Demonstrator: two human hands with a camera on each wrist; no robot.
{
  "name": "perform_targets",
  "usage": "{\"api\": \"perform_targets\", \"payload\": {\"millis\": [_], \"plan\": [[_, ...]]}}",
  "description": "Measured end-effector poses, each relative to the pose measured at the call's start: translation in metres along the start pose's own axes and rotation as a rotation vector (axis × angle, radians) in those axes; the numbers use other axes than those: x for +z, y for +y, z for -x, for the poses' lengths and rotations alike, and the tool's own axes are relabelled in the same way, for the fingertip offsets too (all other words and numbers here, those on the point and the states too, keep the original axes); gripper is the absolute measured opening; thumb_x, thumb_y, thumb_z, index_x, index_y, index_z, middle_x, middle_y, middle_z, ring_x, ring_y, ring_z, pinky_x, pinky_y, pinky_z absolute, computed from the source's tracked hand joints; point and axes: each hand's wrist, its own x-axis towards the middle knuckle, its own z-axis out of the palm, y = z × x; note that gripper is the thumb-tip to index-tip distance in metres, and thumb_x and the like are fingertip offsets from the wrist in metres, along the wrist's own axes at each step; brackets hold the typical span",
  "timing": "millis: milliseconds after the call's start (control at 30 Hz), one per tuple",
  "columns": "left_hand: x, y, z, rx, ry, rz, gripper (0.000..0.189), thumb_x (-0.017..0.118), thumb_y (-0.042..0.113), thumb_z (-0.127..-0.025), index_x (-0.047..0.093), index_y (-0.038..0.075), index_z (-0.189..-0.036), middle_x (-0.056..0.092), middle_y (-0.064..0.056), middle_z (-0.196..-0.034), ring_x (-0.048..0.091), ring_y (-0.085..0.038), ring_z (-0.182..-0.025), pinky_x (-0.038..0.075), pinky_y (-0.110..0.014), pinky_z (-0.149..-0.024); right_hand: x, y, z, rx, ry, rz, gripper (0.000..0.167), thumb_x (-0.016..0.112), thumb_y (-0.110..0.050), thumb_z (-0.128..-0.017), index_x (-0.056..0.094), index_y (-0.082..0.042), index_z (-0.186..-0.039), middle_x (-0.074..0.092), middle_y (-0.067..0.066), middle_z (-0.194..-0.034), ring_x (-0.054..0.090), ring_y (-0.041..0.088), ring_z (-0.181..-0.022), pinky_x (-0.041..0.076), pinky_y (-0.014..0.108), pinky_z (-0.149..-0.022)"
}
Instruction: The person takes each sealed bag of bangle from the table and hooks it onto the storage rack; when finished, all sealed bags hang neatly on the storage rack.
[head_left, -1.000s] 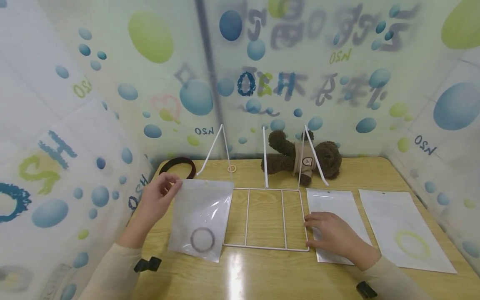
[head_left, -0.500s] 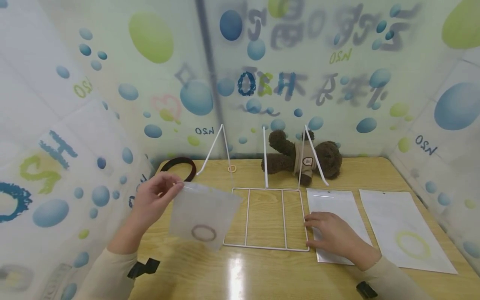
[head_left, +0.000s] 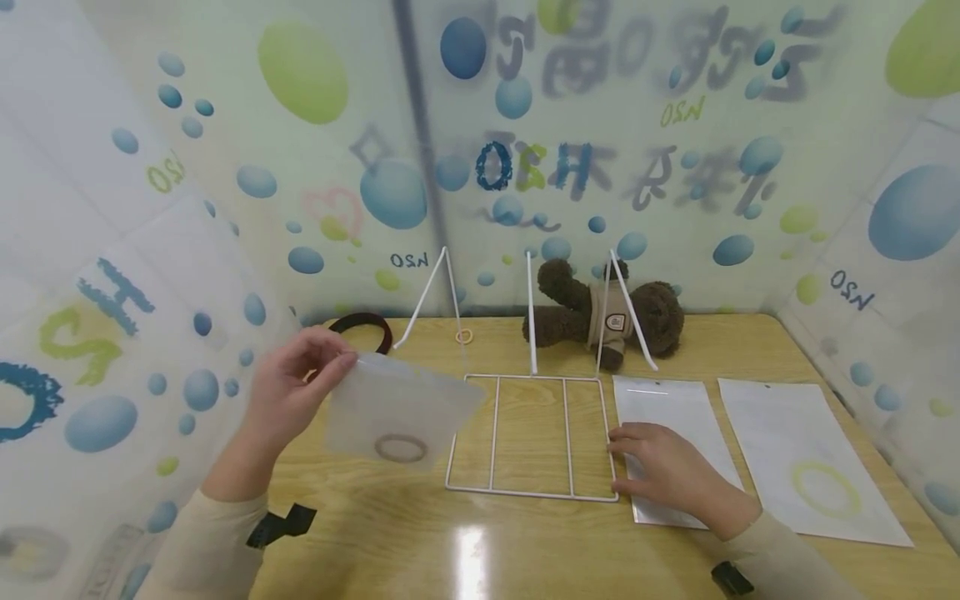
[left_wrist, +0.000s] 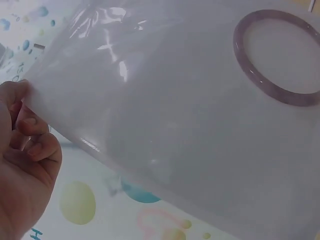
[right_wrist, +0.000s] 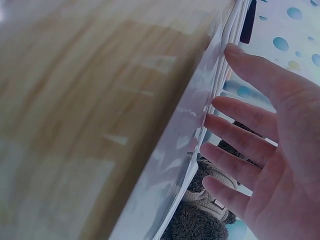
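My left hand (head_left: 288,387) pinches the top left corner of a translucent zip bag (head_left: 360,408), which hangs tilted above the table. Inside the bag lies a purple bangle (left_wrist: 275,93), glossy and marbled in the left wrist view. My right hand (head_left: 663,467) rests at the right side of a white wire rack (head_left: 567,437), fingertips at its edge and fingers fairly straight in the right wrist view. Under that hand is a flat white bag (head_left: 667,404). Farther right lies a larger white bag (head_left: 772,425) with a yellow bangle (head_left: 799,493) in it.
Upright white wire arms (head_left: 532,317) rise at the rack's back. Behind them a brown teddy bear (head_left: 570,325) lies on its side. A dark round band (head_left: 386,333) and a small orange ring (head_left: 471,337) lie at the back left. Patterned curtains (head_left: 360,75) surround the table.
The bag in my left hand has swung up from hanging down to a flatter tilt, its lower edge lifted. The left hand has moved slightly left. My right hand has stayed put.
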Motion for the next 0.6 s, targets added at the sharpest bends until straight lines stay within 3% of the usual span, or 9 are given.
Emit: {"api": "perform_targets", "payload": {"millis": [200, 367, 600], "plan": [[-0.002, 0.002, -0.006, 0.083, 0.033, 0.121, 0.010, 0.062, -0.020, -0.087, 0.061, -0.015, -0.096, 0.063, 0.001, -0.080, 0.050, -0.007, -0.061, 0.038, -0.021, -0.049, -0.001, -0.001, 0.000, 0.017, -0.014, 0.002, 0.045, 0.089, -0.038, -0.077, 0.078, -0.009, -0.109, 0.073, 0.010, -0.123, 0.068, 0.033, -0.116, 0.055, 0.050, -0.100], [-0.003, 0.006, -0.011, 0.107, 0.083, 0.156, 0.007, 0.062, -0.019, -0.088, 0.060, -0.018, -0.095, 0.066, 0.002, -0.085, 0.052, -0.007, -0.063, 0.043, -0.016, -0.054, -0.001, -0.001, -0.001, 0.027, -0.025, 0.005, 0.046, 0.089, -0.039, -0.077, 0.078, -0.010, -0.110, 0.073, 0.009, -0.124, 0.068, 0.032, -0.117, 0.054, 0.050, -0.100], [-0.005, 0.009, -0.018, 0.148, 0.121, 0.163, 0.015, 0.067, -0.008, -0.093, 0.059, -0.019, -0.094, 0.065, 0.001, -0.085, 0.050, -0.008, -0.062, 0.040, -0.016, -0.052, -0.001, -0.002, -0.002, 0.033, -0.036, -0.008, 0.045, 0.089, -0.039, -0.077, 0.078, -0.010, -0.110, 0.072, 0.009, -0.123, 0.066, 0.034, -0.118, 0.051, 0.057, -0.103]]}}
